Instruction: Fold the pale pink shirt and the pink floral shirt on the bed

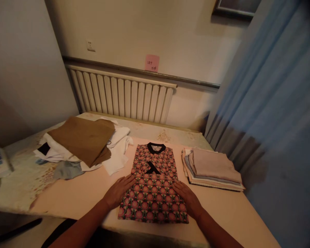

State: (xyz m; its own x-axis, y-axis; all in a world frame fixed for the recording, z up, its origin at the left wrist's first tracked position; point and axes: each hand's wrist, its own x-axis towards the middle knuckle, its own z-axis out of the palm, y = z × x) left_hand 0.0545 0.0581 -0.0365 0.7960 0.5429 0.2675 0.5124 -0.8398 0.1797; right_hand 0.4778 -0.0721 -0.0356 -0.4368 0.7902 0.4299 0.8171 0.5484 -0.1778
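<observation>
A patterned shirt [155, 196] in red, green and black lies folded on the table in front of me, its black collar facing the wall. Black trim shows at its middle, just above the folded-up lower part. My left hand [119, 190] rests flat along the shirt's left edge, fingertips on the fabric. Along the right edge, my right hand [187, 198] lies the same way with its fingers stretched out. Neither hand grips the cloth. Both palms are turned down, so their undersides are hidden.
A loose pile of clothes, with brown trousers [85, 137] on top, lies to the left. At the right is a neat stack of folded clothes [214, 165]. A radiator [121, 93] stands behind the table [74, 199], and a blue curtain [263, 131] hangs along its right side.
</observation>
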